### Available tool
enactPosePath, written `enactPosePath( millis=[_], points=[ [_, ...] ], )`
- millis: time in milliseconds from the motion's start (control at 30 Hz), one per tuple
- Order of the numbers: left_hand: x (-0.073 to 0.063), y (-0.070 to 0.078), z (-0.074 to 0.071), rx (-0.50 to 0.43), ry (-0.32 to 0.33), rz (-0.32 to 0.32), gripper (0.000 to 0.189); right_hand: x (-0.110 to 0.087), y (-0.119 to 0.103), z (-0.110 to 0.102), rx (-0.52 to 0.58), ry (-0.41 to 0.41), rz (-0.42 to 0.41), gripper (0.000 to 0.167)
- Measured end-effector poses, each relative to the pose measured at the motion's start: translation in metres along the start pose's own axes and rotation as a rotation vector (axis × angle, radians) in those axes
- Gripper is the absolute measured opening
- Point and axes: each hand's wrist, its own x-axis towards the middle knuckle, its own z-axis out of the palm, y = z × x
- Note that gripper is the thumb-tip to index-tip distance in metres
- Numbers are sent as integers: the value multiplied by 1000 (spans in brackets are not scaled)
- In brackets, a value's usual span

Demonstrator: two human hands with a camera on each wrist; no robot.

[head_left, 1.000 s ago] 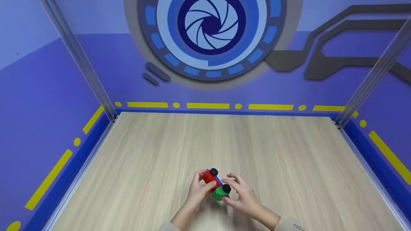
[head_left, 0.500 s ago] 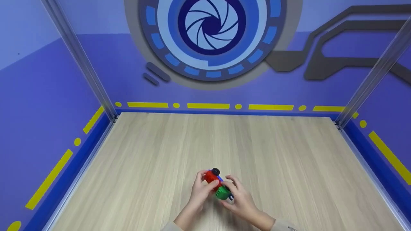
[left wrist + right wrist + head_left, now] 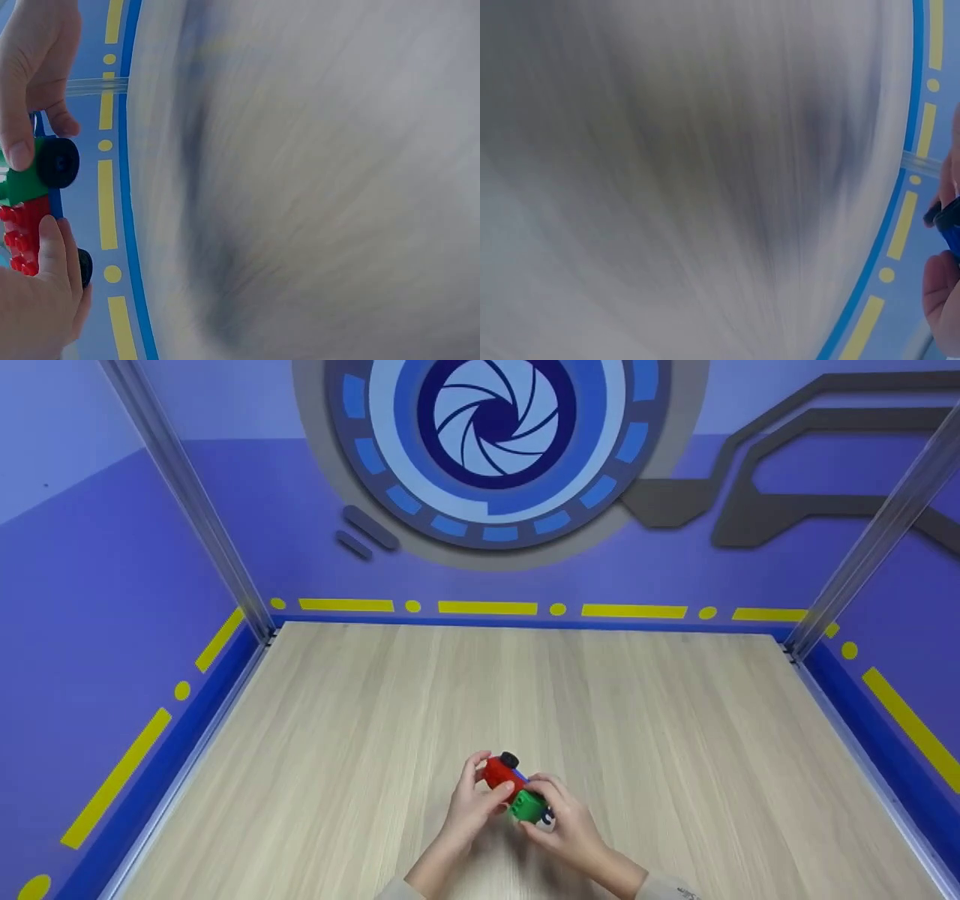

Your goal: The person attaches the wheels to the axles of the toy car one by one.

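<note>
A toy car (image 3: 501, 775) of building bricks, with a red brick, a green brick (image 3: 528, 806), a blue base and black wheels, is held up tilted between both hands. My left hand (image 3: 466, 811) grips its red end, thumb on the near side. My right hand (image 3: 571, 831) pinches the green end between thumb and fingers, covering part of it. In the left wrist view red studs (image 3: 21, 241) and a large black wheel (image 3: 58, 162) show. Only part of the blue base (image 3: 952, 236) appears at the right edge of the right wrist view.
A light wooden tabletop (image 3: 525, 690) lies beneath the hands. Blue-purple panels with yellow dashes (image 3: 487, 608) stand behind it and on both sides. Metal posts (image 3: 202, 517) rise at the back corners.
The toy car has shifted slightly right and turned a little. The right hand has moved from loosely touching the green end to pinching it; the left hand keeps its grip.
</note>
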Motion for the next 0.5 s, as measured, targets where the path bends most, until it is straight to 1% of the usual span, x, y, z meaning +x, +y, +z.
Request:
enactPosePath(
  millis=[67,200,267,367,500],
  points=[
    [-2,4,-2,32,-27,20,66,1,1,-3,22,-10,13,45],
    [-8,14,-6,159,-90,87,66,2,5,-10,73,-58,39,41],
    [-9,16,-8,226,-113,119,66,4,8,-14,99,-88,70,40],
    [-4,10,-11,316,-121,153,65,8,14,-20,115,-114,127,38],
    [7,-2,-13,418,-107,191,64,13,22,-27,86,-108,175,39]
  ],
)
